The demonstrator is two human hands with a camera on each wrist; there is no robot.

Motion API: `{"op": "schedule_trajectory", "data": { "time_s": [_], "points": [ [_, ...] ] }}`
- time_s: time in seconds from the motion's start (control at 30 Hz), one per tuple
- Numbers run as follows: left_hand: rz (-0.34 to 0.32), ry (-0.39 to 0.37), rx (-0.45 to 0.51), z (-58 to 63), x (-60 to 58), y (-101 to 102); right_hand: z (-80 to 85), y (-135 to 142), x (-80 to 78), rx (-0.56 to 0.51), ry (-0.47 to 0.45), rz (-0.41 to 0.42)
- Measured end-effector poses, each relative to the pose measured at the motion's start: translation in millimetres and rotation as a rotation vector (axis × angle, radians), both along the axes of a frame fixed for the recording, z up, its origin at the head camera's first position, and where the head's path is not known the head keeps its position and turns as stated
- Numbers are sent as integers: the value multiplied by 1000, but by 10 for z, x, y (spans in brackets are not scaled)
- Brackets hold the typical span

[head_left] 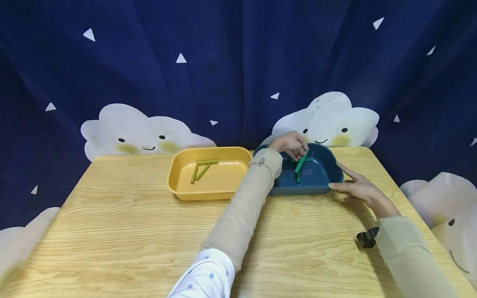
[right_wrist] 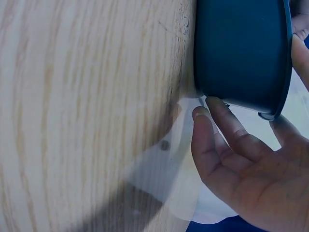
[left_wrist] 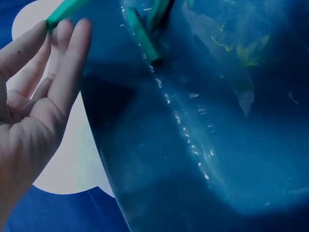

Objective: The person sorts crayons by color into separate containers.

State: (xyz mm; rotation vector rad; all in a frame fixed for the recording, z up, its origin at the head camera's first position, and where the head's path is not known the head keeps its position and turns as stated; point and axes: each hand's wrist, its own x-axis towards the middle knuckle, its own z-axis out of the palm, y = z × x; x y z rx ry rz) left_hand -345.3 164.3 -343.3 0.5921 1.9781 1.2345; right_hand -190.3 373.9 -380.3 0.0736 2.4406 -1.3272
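My left hand (head_left: 292, 145) reaches over the dark blue bin (head_left: 324, 188) and pinches a short green stick (head_left: 301, 162) at its upper end. The left wrist view shows the fingertips closing on that stick (left_wrist: 67, 10) at the top left. More green sticks (left_wrist: 142, 36) lie on the blue bin's floor. At the bin's right side, my right hand (head_left: 357, 188) touches it with extended fingers, one at the rim and the thumb by the front corner. Seen from the right wrist, my fingers (right_wrist: 236, 128) lie against the outer wall of the bin (right_wrist: 241, 53).
Left of the blue bin stands a yellow bin (head_left: 208, 195) with three yellowish-green sticks (head_left: 203, 171) in it. Both are on a wooden table (head_left: 123, 231), near its far edge. A dark blue curtain (head_left: 223, 62) with cloud prints hangs behind. A small black device (head_left: 367, 238) is by my right wrist.
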Motion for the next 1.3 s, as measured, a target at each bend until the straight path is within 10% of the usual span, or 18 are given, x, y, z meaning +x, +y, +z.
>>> {"op": "schedule_trajectory", "data": {
  "time_s": [0.37,0.63,0.93,1.3],
  "points": [
    [-42,-49,-66,24,69,-97,-1,-53,9,6,1,6],
    [-44,-16,71,149,106,-130,24,-66,-2,12,-19,8],
    [-18,65,172,232,246,-316,34,-57,-24,17,-31,20],
    [-150,239,271,310,598,-685,6,2,-4,19,-43,0]
  ]
}}
